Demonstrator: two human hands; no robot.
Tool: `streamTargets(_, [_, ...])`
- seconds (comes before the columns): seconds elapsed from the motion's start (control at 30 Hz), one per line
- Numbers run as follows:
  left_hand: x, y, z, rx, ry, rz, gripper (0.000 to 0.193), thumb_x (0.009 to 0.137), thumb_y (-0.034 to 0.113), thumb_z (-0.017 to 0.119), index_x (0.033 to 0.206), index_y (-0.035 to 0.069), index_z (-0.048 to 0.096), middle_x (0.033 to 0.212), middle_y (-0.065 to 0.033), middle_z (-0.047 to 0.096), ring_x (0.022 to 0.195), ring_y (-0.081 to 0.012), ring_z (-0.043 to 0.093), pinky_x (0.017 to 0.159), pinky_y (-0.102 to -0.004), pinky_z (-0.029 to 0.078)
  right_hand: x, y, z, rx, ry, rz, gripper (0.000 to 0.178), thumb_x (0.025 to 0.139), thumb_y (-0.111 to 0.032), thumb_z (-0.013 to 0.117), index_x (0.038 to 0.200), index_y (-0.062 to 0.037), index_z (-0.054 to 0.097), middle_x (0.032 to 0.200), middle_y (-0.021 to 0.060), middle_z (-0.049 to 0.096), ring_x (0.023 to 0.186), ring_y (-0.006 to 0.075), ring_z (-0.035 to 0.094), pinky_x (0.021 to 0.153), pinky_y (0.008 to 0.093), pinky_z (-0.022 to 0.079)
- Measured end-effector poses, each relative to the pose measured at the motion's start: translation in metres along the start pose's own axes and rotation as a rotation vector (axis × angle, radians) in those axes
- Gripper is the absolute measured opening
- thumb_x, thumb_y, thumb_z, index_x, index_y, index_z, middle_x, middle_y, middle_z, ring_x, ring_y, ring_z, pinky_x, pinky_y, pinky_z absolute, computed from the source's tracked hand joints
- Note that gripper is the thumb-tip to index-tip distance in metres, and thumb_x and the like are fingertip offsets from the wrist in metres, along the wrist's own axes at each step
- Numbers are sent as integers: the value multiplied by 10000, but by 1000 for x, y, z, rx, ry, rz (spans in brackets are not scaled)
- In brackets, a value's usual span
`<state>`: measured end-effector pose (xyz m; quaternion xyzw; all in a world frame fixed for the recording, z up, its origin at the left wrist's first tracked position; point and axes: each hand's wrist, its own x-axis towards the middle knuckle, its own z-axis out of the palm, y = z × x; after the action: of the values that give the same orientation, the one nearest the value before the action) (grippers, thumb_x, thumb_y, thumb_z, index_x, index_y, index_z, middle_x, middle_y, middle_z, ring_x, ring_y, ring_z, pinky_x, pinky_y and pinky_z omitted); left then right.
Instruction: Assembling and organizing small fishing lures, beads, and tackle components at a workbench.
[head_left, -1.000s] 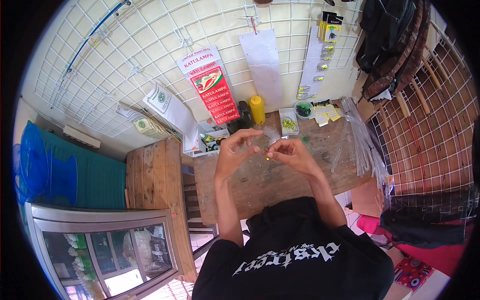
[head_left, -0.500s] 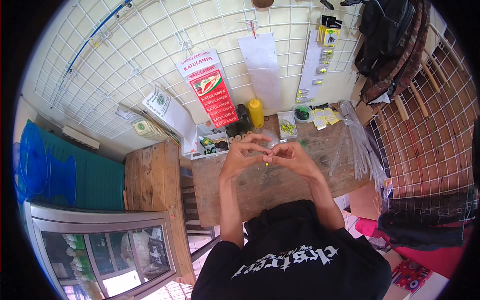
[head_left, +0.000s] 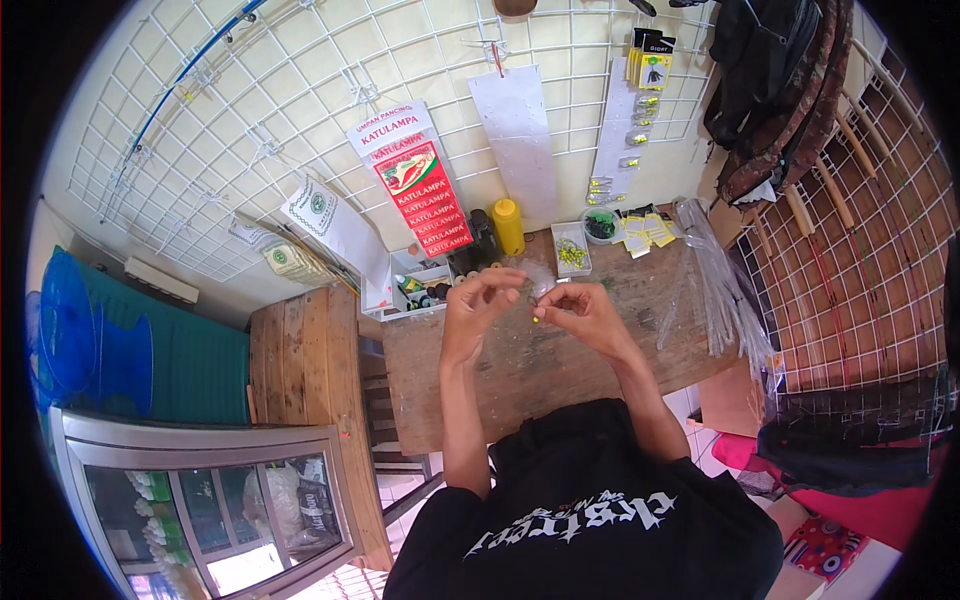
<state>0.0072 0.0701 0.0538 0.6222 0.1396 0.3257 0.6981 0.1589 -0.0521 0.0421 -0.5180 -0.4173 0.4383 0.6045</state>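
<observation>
Above the wooden table [head_left: 470,385], my right hand [head_left: 592,318] pinches a small yellow bead-like piece [head_left: 536,319] between thumb and fingertips; it is too small to make out fully. My left hand [head_left: 468,322] is raised just left of it, thumb and fingers apart, with nothing visible in them. Behind both hands lies a crumpled clear plastic thing [head_left: 541,277], partly covered by my fingers. Farther back stands a white tray [head_left: 576,273] of several small yellow pieces, beside a round clear tub [head_left: 614,239] with dark green pieces.
Yellow cards [head_left: 650,238] and long clear plastic sleeves [head_left: 715,285] lie at the right. A yellow bottle [head_left: 508,230], dark bottles [head_left: 484,235] and a white box [head_left: 375,300] of small items line the back. Red packets [head_left: 428,205] hang on the wire grid.
My hands, fingertips together before, have parted. The left has drawn back to the left with its fingers spreading; the right keeps the yellow piece pinched.
</observation>
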Motion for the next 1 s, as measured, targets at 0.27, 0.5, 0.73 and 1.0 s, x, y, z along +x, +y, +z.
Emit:
streamTargets(0.27, [-18,-15,20,3,130,-11,364,791,114,710,1117,14,586,1100,-64,607,884,-80,503,799,-218,394,-4,2,1,118,141,-24,90,807,-72,686,880,-21,677,1260,117,472,1038,121,511,860,282,419])
streamTargets(0.5, [-4,-11,17,27,-56,40,410,735,106,744,1116,19,617,1094,-63,606,947,-104,509,829,-250,388,-8,0,-4,137,13,42,137,772,-137,724,877,-53,696,1223,105,509,1015,144,525,870,313,423])
streamTargets(0.73, [-5,9,19,255,-68,-44,355,703,138,775,1031,53,669,945,-16,635,787,-56,463,691,-219,350,-11,-16,-4,-606,202,-298,114,694,-123,741,799,-101,703,1163,72,537,1107,259,471,964,403,353])
streamTargets(1.0, [-5,18,36,459,102,-99,231,726,167,773,907,43,702,678,51,594,606,-16,406,529,-196,280,-18,-36,9,-920,321,-495,95,672,-113,736,745,-102,676,1145,32,543,1151,269,419,946,426,321])
